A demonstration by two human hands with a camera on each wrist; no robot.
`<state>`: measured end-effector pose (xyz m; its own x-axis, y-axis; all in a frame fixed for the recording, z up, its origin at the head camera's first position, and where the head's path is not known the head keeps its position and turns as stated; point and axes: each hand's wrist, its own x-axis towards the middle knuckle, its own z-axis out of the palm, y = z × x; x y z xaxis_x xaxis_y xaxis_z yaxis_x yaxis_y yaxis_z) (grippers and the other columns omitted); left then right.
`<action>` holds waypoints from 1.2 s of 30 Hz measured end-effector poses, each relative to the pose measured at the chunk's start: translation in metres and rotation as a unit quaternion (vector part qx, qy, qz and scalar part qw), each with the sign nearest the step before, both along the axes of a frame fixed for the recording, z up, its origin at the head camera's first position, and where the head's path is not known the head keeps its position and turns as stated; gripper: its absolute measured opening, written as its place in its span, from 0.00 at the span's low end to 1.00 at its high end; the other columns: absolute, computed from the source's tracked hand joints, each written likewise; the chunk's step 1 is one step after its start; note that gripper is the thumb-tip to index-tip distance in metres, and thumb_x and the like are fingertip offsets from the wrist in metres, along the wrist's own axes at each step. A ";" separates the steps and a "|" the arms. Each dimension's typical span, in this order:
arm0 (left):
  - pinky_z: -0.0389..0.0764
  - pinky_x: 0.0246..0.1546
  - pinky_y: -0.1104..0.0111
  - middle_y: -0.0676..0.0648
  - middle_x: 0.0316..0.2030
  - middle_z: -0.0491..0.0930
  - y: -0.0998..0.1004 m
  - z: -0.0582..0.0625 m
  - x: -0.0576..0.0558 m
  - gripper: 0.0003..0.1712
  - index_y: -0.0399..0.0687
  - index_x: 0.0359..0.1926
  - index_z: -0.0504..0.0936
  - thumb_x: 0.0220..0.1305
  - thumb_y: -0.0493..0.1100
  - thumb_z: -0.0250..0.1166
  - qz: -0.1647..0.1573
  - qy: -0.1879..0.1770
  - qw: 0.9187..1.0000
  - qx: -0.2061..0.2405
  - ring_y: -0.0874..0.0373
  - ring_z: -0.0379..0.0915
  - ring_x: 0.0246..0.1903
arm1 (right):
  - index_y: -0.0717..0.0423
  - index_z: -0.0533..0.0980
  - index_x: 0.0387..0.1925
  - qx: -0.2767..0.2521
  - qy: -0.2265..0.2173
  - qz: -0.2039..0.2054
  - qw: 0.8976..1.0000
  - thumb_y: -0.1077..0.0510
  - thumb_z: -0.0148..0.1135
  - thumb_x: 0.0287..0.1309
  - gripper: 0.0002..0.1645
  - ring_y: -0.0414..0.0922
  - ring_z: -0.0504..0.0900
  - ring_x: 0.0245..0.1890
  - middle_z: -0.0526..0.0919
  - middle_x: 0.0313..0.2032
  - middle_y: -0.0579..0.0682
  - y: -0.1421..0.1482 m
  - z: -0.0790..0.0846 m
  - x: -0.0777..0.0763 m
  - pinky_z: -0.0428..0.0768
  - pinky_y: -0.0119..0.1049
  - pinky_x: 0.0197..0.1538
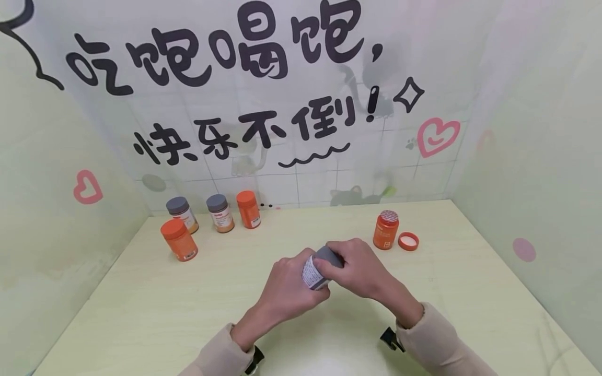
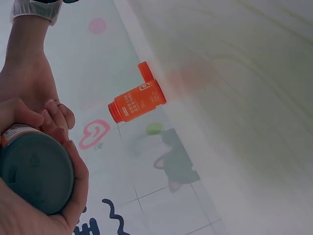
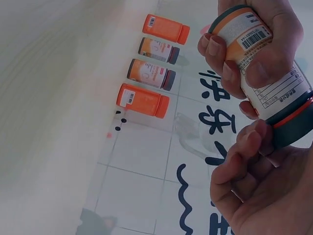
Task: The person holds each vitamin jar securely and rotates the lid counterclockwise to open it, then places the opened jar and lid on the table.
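Both hands are on one supplement bottle (image 1: 311,274) with a white and orange label, held tilted above the table. My left hand (image 1: 289,290) grips its body; the right wrist view shows those fingers wrapped round the label (image 3: 276,90). At the other end, my right hand (image 1: 361,269) grips the grey screw cap (image 1: 328,256) between thumb and fingers. A thin orange line shows beside the cap in the right wrist view. The bottle's dark base (image 2: 38,174) faces the left wrist camera. Whether the cap is loose cannot be seen.
At the right back stands an uncapped orange bottle (image 1: 385,232) with a patterned seal, its orange cap (image 1: 408,241) lying beside it. Back left are two grey-capped bottles (image 1: 221,215) and two orange bottles (image 1: 180,241). Printed walls (image 1: 301,183) bound the table (image 1: 226,292).
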<state>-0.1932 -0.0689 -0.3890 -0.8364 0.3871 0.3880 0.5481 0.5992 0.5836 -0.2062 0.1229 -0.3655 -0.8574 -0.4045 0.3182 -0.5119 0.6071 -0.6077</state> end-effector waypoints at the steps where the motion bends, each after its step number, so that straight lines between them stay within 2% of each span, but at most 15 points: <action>1: 0.74 0.23 0.75 0.57 0.26 0.82 0.000 0.000 0.000 0.20 0.51 0.41 0.78 0.46 0.43 0.75 0.003 0.005 1.000 -0.003 0.70 0.73 0.22 | 0.44 0.72 0.23 0.008 -0.002 -0.004 1.000 0.41 0.61 0.64 0.18 0.34 0.65 0.15 0.67 0.15 0.37 0.000 0.001 0.000 0.61 0.28 0.20; 4: 0.73 0.22 0.75 0.57 0.25 0.81 -0.001 -0.001 -0.002 0.20 0.51 0.40 0.78 0.45 0.43 0.75 0.015 0.026 0.999 -0.010 0.70 0.72 0.21 | 0.41 0.72 0.27 0.016 -0.013 -0.023 1.000 0.38 0.62 0.63 0.17 0.34 0.65 0.16 0.68 0.15 0.37 0.000 0.003 0.001 0.62 0.29 0.21; 7: 0.72 0.21 0.76 0.56 0.24 0.81 -0.002 -0.001 -0.004 0.20 0.50 0.40 0.77 0.45 0.44 0.75 0.028 0.040 0.999 -0.020 0.69 0.71 0.20 | 0.39 0.72 0.30 0.003 -0.032 -0.044 0.999 0.35 0.65 0.61 0.17 0.36 0.69 0.17 0.72 0.16 0.37 0.000 0.004 0.001 0.66 0.30 0.22; 11: 0.73 0.22 0.76 0.55 0.26 0.82 -0.003 -0.001 -0.006 0.21 0.49 0.42 0.78 0.47 0.45 0.76 0.033 0.040 0.998 -0.029 0.68 0.72 0.21 | 0.40 0.74 0.34 -0.030 -0.060 -0.038 0.997 0.38 0.67 0.61 0.15 0.38 0.74 0.20 0.78 0.20 0.38 0.000 0.006 0.001 0.72 0.32 0.24; 18: 0.74 0.24 0.76 0.55 0.27 0.83 -0.005 -0.001 -0.007 0.21 0.49 0.43 0.79 0.48 0.45 0.75 0.027 0.036 0.999 -0.026 0.68 0.74 0.22 | 0.40 0.78 0.43 -0.048 -0.068 0.017 0.996 0.45 0.71 0.61 0.12 0.40 0.80 0.26 0.82 0.30 0.38 0.006 0.011 -0.002 0.80 0.34 0.29; 25: 0.75 0.25 0.75 0.57 0.28 0.83 -0.005 -0.002 -0.008 0.21 0.50 0.43 0.79 0.46 0.44 0.75 0.016 0.032 0.999 -0.011 0.69 0.74 0.23 | 0.48 0.79 0.55 -0.072 -0.048 0.097 0.992 0.52 0.71 0.61 0.21 0.41 0.82 0.42 0.84 0.43 0.41 0.013 0.014 -0.004 0.85 0.36 0.41; 28: 0.75 0.26 0.75 0.57 0.28 0.83 -0.005 -0.003 -0.009 0.21 0.50 0.43 0.79 0.46 0.44 0.75 0.015 0.034 0.999 -0.009 0.69 0.74 0.23 | 0.50 0.77 0.60 -0.076 -0.047 0.116 0.989 0.54 0.70 0.60 0.26 0.43 0.81 0.47 0.84 0.49 0.43 0.014 0.015 -0.004 0.85 0.37 0.46; 31: 0.75 0.26 0.75 0.57 0.28 0.83 -0.005 -0.003 -0.009 0.21 0.50 0.43 0.79 0.47 0.45 0.76 0.016 0.034 0.999 -0.015 0.68 0.74 0.23 | 0.50 0.76 0.62 -0.077 -0.061 0.100 0.990 0.51 0.69 0.61 0.28 0.44 0.81 0.49 0.84 0.50 0.44 0.013 0.016 -0.003 0.85 0.38 0.48; 36: 0.76 0.27 0.75 0.55 0.30 0.84 -0.005 -0.003 -0.009 0.22 0.50 0.45 0.79 0.49 0.46 0.76 0.016 0.030 0.999 -0.025 0.67 0.76 0.25 | 0.47 0.77 0.56 -0.072 -0.105 0.026 0.992 0.42 0.68 0.62 0.24 0.44 0.81 0.41 0.84 0.41 0.45 0.008 0.015 -0.003 0.83 0.38 0.40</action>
<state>-0.2018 -0.0739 -0.3920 -0.8242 0.3817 0.4184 0.5618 0.6445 0.5186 -0.2090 0.1309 -0.3507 -0.8903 -0.4126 0.1928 -0.3933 0.4830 -0.7823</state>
